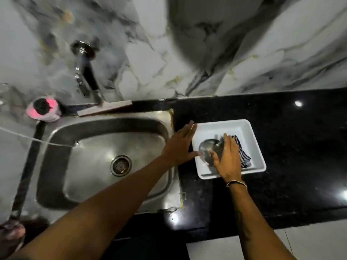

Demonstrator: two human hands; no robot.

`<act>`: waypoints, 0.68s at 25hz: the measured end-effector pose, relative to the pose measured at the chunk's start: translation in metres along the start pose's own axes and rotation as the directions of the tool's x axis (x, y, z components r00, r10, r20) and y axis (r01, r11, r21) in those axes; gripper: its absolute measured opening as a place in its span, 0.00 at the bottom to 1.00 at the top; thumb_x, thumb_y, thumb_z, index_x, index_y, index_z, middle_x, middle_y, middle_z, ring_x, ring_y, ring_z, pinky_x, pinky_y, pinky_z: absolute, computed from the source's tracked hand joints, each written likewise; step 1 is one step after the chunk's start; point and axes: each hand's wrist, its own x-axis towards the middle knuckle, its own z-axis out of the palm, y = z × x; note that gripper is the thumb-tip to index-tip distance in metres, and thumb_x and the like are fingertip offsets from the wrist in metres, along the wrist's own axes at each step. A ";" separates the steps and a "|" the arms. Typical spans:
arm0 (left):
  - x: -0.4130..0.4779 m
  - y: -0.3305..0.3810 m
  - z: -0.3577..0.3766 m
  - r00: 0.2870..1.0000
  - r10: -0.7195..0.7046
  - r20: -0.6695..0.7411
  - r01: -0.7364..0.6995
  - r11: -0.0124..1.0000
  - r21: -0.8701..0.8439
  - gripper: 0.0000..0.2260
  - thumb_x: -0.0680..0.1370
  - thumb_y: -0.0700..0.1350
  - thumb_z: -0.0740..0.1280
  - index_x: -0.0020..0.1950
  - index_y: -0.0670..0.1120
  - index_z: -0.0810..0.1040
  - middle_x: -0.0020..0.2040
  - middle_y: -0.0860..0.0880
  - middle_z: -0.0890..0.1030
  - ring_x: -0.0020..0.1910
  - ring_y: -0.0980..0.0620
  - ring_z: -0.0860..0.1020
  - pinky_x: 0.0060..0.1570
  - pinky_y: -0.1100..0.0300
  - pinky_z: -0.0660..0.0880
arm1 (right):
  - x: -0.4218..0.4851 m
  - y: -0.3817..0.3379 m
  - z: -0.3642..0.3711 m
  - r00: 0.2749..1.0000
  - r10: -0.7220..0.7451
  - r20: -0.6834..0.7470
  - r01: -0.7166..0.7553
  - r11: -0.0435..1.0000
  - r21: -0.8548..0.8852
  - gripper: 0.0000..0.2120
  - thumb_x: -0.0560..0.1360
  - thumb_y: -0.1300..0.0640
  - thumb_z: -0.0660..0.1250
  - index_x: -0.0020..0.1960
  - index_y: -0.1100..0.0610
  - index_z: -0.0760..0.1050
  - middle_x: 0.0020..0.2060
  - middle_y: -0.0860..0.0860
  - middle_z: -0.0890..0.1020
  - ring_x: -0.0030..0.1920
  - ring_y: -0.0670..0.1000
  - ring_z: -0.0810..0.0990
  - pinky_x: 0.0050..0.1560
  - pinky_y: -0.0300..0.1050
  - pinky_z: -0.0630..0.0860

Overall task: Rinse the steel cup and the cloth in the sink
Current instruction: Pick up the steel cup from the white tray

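Note:
A steel cup (207, 148) lies in a white rectangular tray (249, 132) on the black counter, right of the sink (105, 162). Beside it in the tray lies a dark striped cloth (244, 156), partly hidden under my right hand. My right hand (228, 158) is over the cup with fingers curled on its right side, gripping it. My left hand (178, 145) lies flat and open, fingers spread, against the tray's left rim. The sink basin is steel with a round drain (120, 165) in the middle.
A chrome tap (84, 72) comes out of the marble wall above the sink's far left. A pink holder with a dark scrubber (43, 108) stands at the sink's far left corner. A thin white cord (33, 138) crosses the sink's left edge. The black counter (291, 166) extends right.

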 end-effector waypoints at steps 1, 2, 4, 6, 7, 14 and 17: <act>0.013 0.008 0.021 0.995 0.020 0.101 -0.022 1.000 0.017 0.51 0.78 0.58 0.77 0.89 0.40 0.51 0.90 0.39 0.50 0.90 0.40 0.54 0.87 0.44 0.54 | 0.003 0.017 0.002 0.998 0.035 0.045 -0.036 0.999 0.015 0.46 0.78 0.47 0.75 0.86 0.59 0.54 0.85 0.62 0.62 0.86 0.62 0.59 0.87 0.60 0.58; 0.025 0.016 0.035 0.984 0.026 0.176 -0.033 0.999 0.040 0.53 0.77 0.58 0.78 0.90 0.40 0.50 0.91 0.40 0.50 0.90 0.41 0.52 0.88 0.45 0.50 | 0.007 0.028 0.002 0.994 0.044 0.102 -0.047 0.999 0.026 0.49 0.77 0.48 0.77 0.86 0.60 0.53 0.84 0.61 0.62 0.86 0.61 0.59 0.86 0.60 0.59; 0.035 0.024 0.057 0.961 -0.007 0.278 -0.028 0.992 0.124 0.55 0.75 0.58 0.79 0.90 0.40 0.48 0.91 0.40 0.50 0.90 0.41 0.51 0.88 0.47 0.45 | 0.002 0.041 0.006 0.974 0.057 0.219 -0.060 0.998 0.005 0.52 0.74 0.52 0.79 0.87 0.60 0.51 0.84 0.60 0.62 0.85 0.61 0.60 0.86 0.59 0.61; 0.049 0.025 0.075 0.944 -0.027 0.330 -0.030 0.985 0.168 0.58 0.72 0.59 0.81 0.89 0.39 0.50 0.90 0.39 0.55 0.89 0.40 0.54 0.88 0.47 0.43 | 0.003 0.052 0.015 0.972 0.045 0.231 -0.033 0.998 -0.056 0.50 0.74 0.55 0.79 0.86 0.61 0.53 0.83 0.60 0.64 0.85 0.61 0.61 0.86 0.58 0.62; 0.055 0.024 0.081 0.944 -0.028 0.329 -0.034 0.983 0.181 0.58 0.71 0.60 0.82 0.89 0.39 0.52 0.89 0.39 0.59 0.89 0.40 0.57 0.88 0.47 0.43 | 0.007 0.056 0.018 0.977 0.023 0.213 -0.004 0.996 -0.086 0.50 0.73 0.55 0.80 0.86 0.62 0.55 0.82 0.60 0.66 0.83 0.61 0.64 0.85 0.57 0.63; 0.057 0.016 0.061 0.975 -0.033 0.218 0.070 0.985 -0.160 0.61 0.65 0.54 0.87 0.89 0.44 0.56 0.87 0.44 0.64 0.86 0.43 0.62 0.86 0.49 0.58 | 0.018 0.041 0.003 0.990 0.031 0.138 -0.039 0.997 0.060 0.51 0.72 0.57 0.82 0.86 0.58 0.58 0.83 0.56 0.66 0.84 0.57 0.65 0.86 0.51 0.61; 0.031 -0.013 0.011 0.995 -0.055 0.081 0.083 0.916 -0.393 0.59 0.64 0.49 0.89 0.88 0.44 0.60 0.86 0.44 0.65 0.85 0.43 0.65 0.82 0.45 0.68 | 0.023 -0.006 -0.006 0.993 -0.074 0.089 0.053 0.974 0.219 0.51 0.70 0.58 0.84 0.85 0.57 0.60 0.82 0.52 0.67 0.83 0.53 0.66 0.85 0.45 0.61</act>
